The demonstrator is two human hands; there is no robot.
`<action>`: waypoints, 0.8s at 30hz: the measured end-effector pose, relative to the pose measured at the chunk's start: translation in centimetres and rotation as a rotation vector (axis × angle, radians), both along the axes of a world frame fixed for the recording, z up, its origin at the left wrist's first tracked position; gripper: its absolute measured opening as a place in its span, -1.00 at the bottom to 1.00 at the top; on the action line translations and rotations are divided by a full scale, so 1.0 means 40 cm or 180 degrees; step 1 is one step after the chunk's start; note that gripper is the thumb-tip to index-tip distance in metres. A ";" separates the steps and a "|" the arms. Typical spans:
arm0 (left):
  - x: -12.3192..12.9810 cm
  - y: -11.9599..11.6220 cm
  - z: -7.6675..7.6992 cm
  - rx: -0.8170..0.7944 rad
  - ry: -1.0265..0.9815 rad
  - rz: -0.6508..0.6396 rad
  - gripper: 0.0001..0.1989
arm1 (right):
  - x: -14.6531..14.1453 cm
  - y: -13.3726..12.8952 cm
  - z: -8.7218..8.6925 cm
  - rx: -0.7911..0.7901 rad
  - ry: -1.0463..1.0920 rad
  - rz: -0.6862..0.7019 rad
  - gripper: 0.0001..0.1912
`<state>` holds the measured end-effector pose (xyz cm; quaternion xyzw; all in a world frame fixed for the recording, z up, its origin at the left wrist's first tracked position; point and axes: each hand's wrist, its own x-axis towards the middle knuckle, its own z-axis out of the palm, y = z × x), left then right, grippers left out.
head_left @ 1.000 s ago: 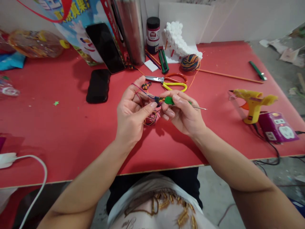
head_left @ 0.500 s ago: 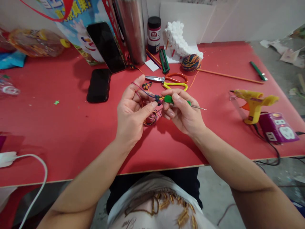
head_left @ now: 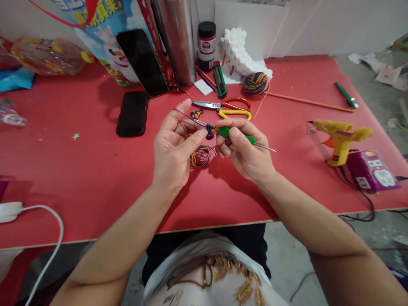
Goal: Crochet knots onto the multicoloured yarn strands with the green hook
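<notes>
My left hand (head_left: 175,151) pinches a small dark multicolored crochet piece (head_left: 210,132) between thumb and fingers, with yarn running over its raised index finger. In my right hand (head_left: 247,146) is a green-handled crochet hook (head_left: 224,132); its shaft reaches left to the crochet piece, and a second thin metal tip sticks out to the right. Loose multicolored yarn (head_left: 201,156) lies below the piece on the red table. Just behind my hands are another small crocheted piece (head_left: 196,114) and scissors (head_left: 219,105) with red and yellow handles.
Behind stand a phone (head_left: 142,63), a steel bottle (head_left: 178,42) and a jar (head_left: 206,46). A yarn ball (head_left: 256,83) lies near a white model (head_left: 239,51). At right are a glue gun (head_left: 339,138) and a purple power box (head_left: 371,170).
My left hand has shifted slightly left, away from my right hand, with the crochet piece. More of the loose yarn below shows. The hook's right tip sits slightly lower.
</notes>
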<state>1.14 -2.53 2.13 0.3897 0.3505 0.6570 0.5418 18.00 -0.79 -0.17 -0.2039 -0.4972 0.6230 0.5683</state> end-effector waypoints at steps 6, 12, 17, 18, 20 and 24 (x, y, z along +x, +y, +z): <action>0.003 0.001 0.005 -0.0125 -0.0005 0.0017 -0.51 | 0.007 -0.005 -0.011 0.0183 -0.0122 0.0080 -0.78; -0.007 0.001 0.005 -0.0216 0.0074 0.0057 -0.52 | 0.000 -0.007 -0.017 0.0107 -0.0064 0.0115 -0.79; -0.024 0.007 -0.016 -0.0144 0.0273 -0.0155 -0.52 | -0.011 -0.008 -0.007 -0.0196 0.0020 0.0115 -0.78; -0.024 0.010 -0.022 -0.0132 0.0229 -0.0167 -0.52 | -0.011 -0.007 -0.002 -0.0252 0.0022 0.0087 -0.78; -0.021 0.015 -0.032 -0.0066 0.0117 -0.0176 -0.49 | -0.009 -0.005 0.007 -0.0334 0.0003 -0.0003 -0.78; -0.007 0.021 -0.044 0.0061 0.0108 -0.0214 -0.35 | -0.003 0.001 0.017 -0.0346 -0.0026 -0.0144 -0.72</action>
